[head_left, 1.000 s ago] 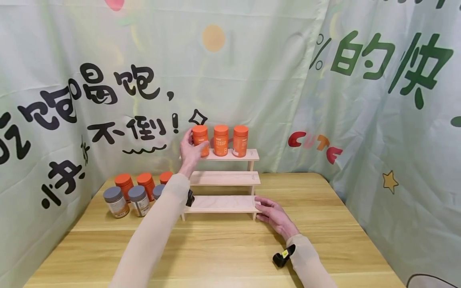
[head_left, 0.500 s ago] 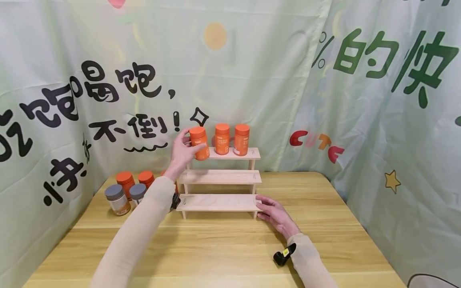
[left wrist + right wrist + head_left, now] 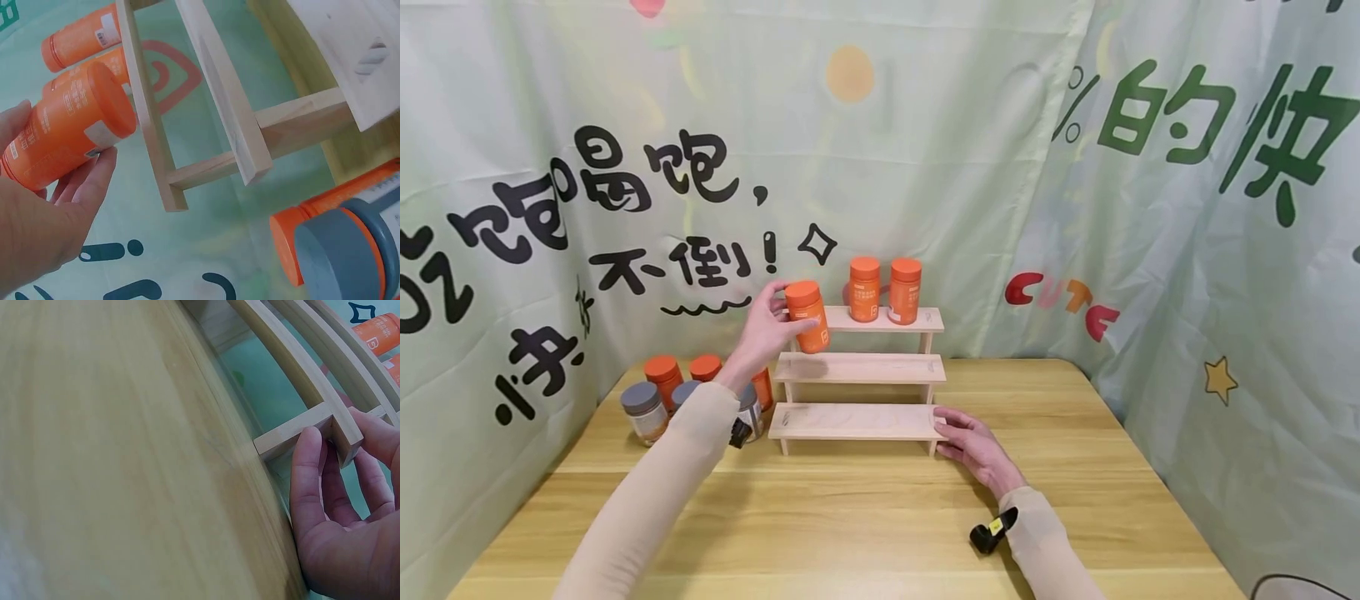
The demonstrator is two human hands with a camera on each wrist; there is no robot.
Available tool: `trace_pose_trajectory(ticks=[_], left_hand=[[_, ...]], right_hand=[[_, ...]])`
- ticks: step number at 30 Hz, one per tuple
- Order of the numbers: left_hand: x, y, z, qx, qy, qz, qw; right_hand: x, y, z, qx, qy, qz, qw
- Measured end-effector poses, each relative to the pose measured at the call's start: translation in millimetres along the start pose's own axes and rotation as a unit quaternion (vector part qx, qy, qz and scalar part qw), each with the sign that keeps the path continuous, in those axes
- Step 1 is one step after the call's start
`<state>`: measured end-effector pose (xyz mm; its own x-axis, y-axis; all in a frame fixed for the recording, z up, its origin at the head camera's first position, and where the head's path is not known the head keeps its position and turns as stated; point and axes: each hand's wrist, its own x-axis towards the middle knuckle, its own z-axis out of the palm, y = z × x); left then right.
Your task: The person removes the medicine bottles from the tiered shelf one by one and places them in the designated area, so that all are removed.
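My left hand grips an orange jar, tilted slightly, in front of the left end of the top tier of a three-tier wooden display shelf. In the left wrist view the thumb and fingers wrap around the jar, which is off the shelf. Two more orange jars, a middle one and a right one, stand upright on the top tier. At the bottom tier's right end, my right hand holds the board's corner; the right wrist view shows its fingers at the board end and leg.
On the table, left of the shelf, stand several jars: orange-lidded ones behind grey-lidded ones. My left forearm partly covers them. A printed curtain hangs close behind the table and along its sides.
The left hand has lifted the left orange jar off the top tier and brought it left, down and nearer. The right hand stays at the bottom tier's corner.
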<state>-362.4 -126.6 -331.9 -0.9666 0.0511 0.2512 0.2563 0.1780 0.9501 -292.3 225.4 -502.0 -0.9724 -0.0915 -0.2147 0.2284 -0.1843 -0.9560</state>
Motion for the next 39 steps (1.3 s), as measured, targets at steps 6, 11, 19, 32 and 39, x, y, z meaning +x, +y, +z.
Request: trace_pose_trajectory(ticks=[6,11,19,32,39], left_hand=[[-17.4,-6.1,-12.9,0.021,-0.019,-0.008,0.9996],[-35.2,-15.7,-31.9,0.023,-0.007,-0.015,0.9996],[-58.4,-25.4,-56.5,0.038,0.012,-0.023,0.9989],[-91.0,-31.1,-86.5,0.068,0.016,-0.029,0.9971],[-106.4,-44.8,-95.9,0.090,-0.006,0.001,0.9959]], right_hand=[[-1,0,0,0.001,-0.001,0.001,1.000],[0,1,-1,0.008,-0.001,0.001,1.000],[0,0,-2,0.002,-0.004,-0.003,1.000],[6,-1,1,0.000,-0.010,0.001,1.000],[3,-1,0,-0.002,-0.011,0.008,1.000]])
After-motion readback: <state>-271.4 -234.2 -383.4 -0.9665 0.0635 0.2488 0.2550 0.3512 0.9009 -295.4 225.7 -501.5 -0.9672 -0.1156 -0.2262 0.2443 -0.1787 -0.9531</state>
